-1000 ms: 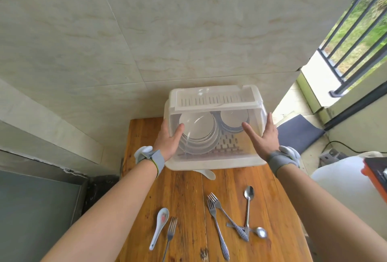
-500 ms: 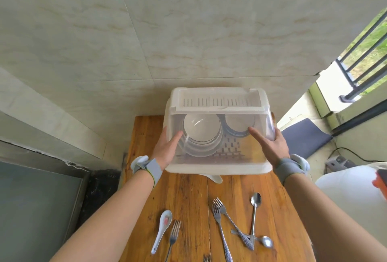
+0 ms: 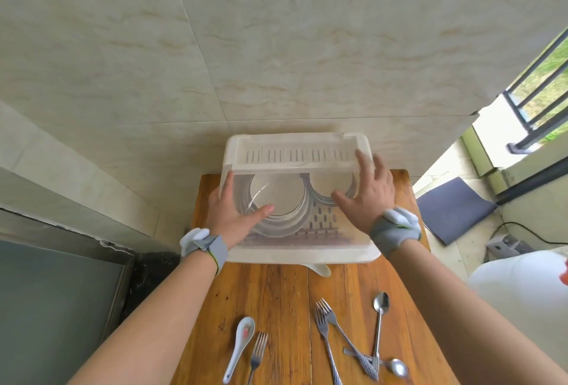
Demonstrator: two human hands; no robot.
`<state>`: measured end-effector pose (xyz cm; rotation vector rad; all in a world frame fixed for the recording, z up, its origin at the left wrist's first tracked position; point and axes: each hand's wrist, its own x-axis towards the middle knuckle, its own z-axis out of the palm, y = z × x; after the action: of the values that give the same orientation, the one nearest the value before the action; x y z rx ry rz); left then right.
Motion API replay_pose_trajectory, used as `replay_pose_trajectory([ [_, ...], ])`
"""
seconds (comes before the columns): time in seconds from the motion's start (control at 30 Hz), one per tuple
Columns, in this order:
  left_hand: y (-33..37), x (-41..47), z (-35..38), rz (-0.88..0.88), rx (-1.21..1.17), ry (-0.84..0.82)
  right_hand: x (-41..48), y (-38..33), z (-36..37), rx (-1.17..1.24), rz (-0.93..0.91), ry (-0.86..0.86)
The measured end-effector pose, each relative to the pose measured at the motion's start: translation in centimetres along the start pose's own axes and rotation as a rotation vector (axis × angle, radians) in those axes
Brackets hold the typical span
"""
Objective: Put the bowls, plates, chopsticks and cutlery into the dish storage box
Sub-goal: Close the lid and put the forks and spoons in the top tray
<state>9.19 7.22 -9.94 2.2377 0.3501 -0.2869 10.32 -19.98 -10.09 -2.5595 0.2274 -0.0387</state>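
Note:
The translucent dish storage box [image 3: 295,257] stands at the far end of the wooden table [image 3: 276,292], its front cover down. Behind the cover stand white plates [image 3: 276,197] and a second stack of dishes [image 3: 330,184]. My left hand [image 3: 232,215] grips the box's left front corner, fingers along the side and thumb on the cover. My right hand [image 3: 367,194] lies flat on the cover, fingers spread, tips at its upper edge. Near me lie a white ceramic spoon [image 3: 241,344], a fork [image 3: 257,354], two crossed forks [image 3: 330,341], and two metal spoons [image 3: 379,323].
A white spout-like tab [image 3: 320,268] sticks out under the box's front. A tiled wall rises right behind the box. To the right of the table are a white container [image 3: 522,292], a dark mat [image 3: 451,212] on the floor, and a black railing [image 3: 541,101].
My right hand has slid from the box's right side up onto the front cover, fingertips at its top edge. My left hand stays at the left corner. The view has dipped closer.

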Motion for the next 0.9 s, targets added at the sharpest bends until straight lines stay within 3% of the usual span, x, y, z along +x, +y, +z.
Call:
replay_pose_trajectory([
  [0.17,0.1,0.1,0.1,0.006,-0.013,0.033,4.0,-4.8,0.6,-0.23,-0.342,-0.22],
  [0.43,0.0,0.3,0.2,-0.009,0.0,0.016,9.9,-8.4,-0.3,-0.446,-0.416,-0.383],
  [0.57,-0.2,0.4,0.2,-0.004,0.008,0.022,11.5,-9.4,-0.4,-0.639,-0.542,-0.427],
  [0.8,-0.3,0.4,0.1,0.01,0.0,0.008,12.6,-7.5,-0.6,-0.497,-0.485,-0.441],
  [0.9,-0.4,0.6,0.1,0.011,0.001,0.006,12.6,-8.8,-0.7,-0.648,-0.582,-0.471],
])
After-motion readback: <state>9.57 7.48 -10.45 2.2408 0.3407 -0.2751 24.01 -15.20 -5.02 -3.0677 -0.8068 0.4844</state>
